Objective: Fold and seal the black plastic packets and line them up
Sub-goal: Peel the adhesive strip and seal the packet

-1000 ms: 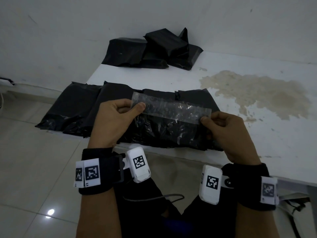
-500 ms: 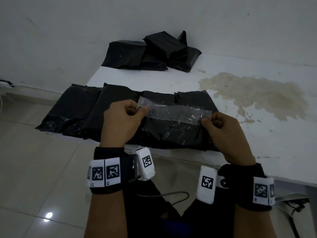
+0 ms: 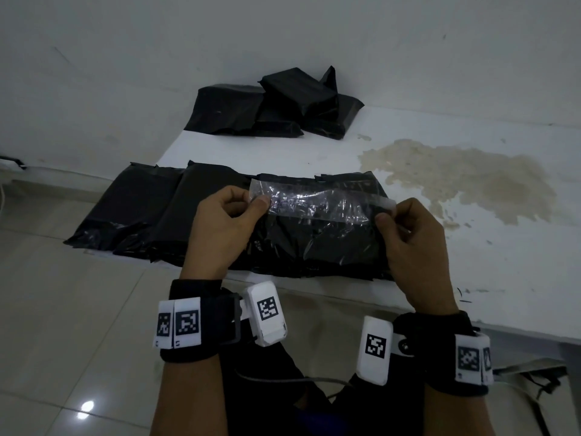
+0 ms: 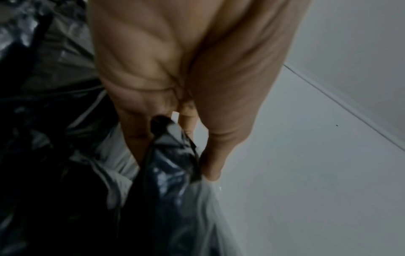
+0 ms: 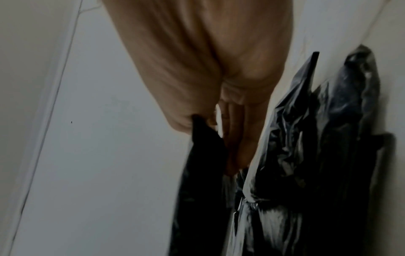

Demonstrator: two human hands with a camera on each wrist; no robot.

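I hold a black plastic packet (image 3: 317,243) upright over the table's front edge, with a clear strip (image 3: 317,204) running along its top. My left hand (image 3: 259,204) pinches the strip's left end between thumb and forefinger. My right hand (image 3: 385,215) pinches the right end the same way. In the left wrist view the left hand's fingers (image 4: 140,138) close on the crumpled black plastic (image 4: 171,173). The right wrist view shows my right hand's fingers (image 5: 238,147) gripping the black film (image 5: 203,173). A row of black packets (image 3: 141,209) lies side by side behind and left of the held one.
A loose pile of black packets (image 3: 270,108) sits at the back of the white table (image 3: 471,272), against the wall. A brown stain (image 3: 465,174) covers the table's right middle. Tiled floor lies to the left, below the table edge.
Both hands keep their pinch on the strip's ends. The left hand has shifted a little to the right, and the strip now lies flatter across the packet's top.
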